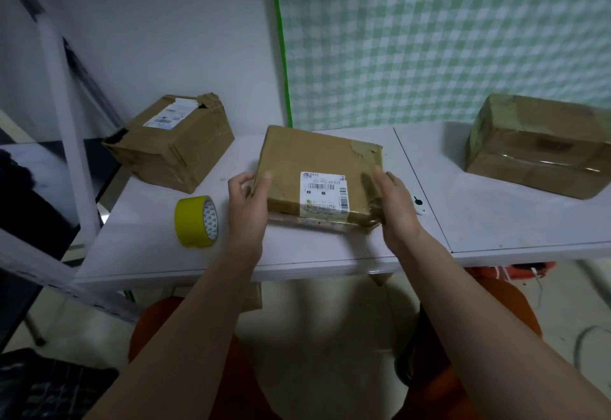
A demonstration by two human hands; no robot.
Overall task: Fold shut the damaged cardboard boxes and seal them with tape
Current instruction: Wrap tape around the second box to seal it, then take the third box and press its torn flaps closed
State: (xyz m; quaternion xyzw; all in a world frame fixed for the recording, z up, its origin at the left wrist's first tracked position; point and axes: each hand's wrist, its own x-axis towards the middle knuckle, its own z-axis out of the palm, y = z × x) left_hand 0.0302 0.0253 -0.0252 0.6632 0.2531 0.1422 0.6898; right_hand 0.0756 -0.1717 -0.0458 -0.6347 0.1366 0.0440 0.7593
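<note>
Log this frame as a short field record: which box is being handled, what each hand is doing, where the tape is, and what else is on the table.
box in hand: flat box with label, mid table, near edge lifted
left hand: grips the flat box's left edge
right hand: grips its right edge
tape: yellow roll, on edge on the table, left of the left hand, untouched
other boxes: torn box far left; large box far right
sealing: not yet begun

White wall point(148, 23), green checked curtain point(429, 39) (right side), white table point(496, 221), pale floor point(330, 337)
</note>
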